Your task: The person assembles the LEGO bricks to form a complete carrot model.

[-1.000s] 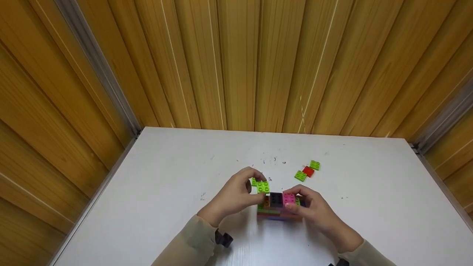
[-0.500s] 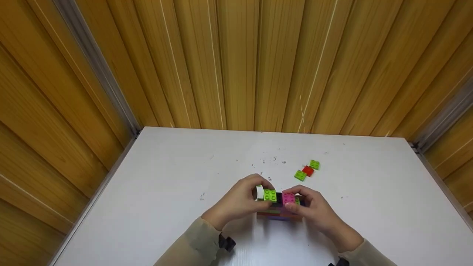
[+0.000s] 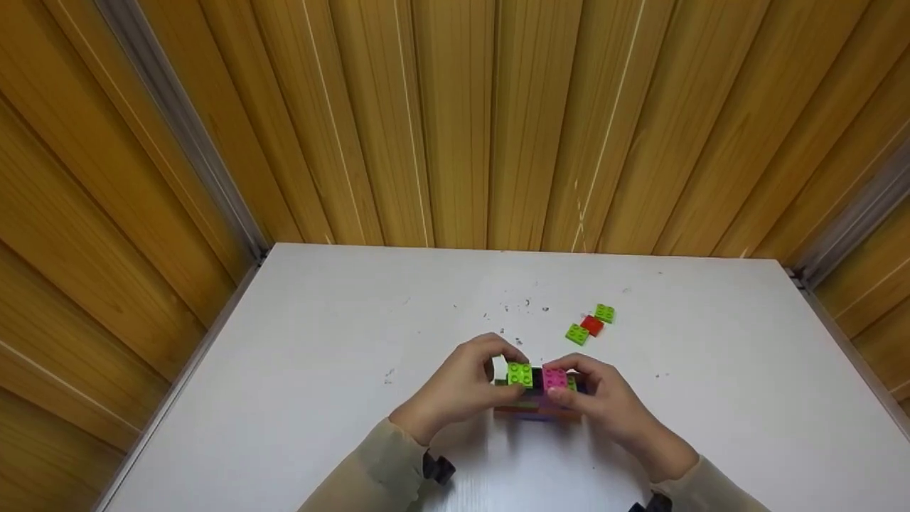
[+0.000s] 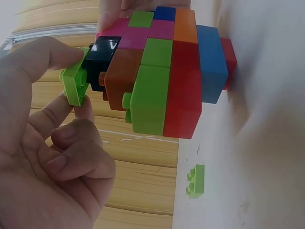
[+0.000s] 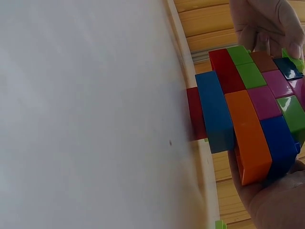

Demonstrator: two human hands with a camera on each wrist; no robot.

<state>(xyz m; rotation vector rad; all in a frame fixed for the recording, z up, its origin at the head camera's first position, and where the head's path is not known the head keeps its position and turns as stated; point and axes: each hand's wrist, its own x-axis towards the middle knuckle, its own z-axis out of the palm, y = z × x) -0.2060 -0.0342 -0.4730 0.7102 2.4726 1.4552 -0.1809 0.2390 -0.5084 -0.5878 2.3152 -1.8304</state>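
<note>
Left hand (image 3: 462, 384): at the brick stack's left end, thumb and fingers pinching a lime-green 2x2 brick (image 3: 520, 375).
Right hand (image 3: 604, 391): gripping the stack's right end, thumb at the pink brick (image 3: 555, 377) on top.
Brick stack (image 3: 538, 411): multicoloured, standing on the white bench (image 3: 320, 355) between both hands.
Held piece: at the stack's black brick (image 4: 101, 55), tilted, apparently not flush.
Step, as judged: seating that piece while the right hand steadies. Next move calls for levelling, aligning studs, pressing straight down.
Beyond the stack, rightward, loose: near green brick (image 3: 576, 334), red brick (image 3: 591, 326), far green brick (image 3: 604, 313).
Farthest: wood-patterned wall (image 3: 455, 128).
</note>
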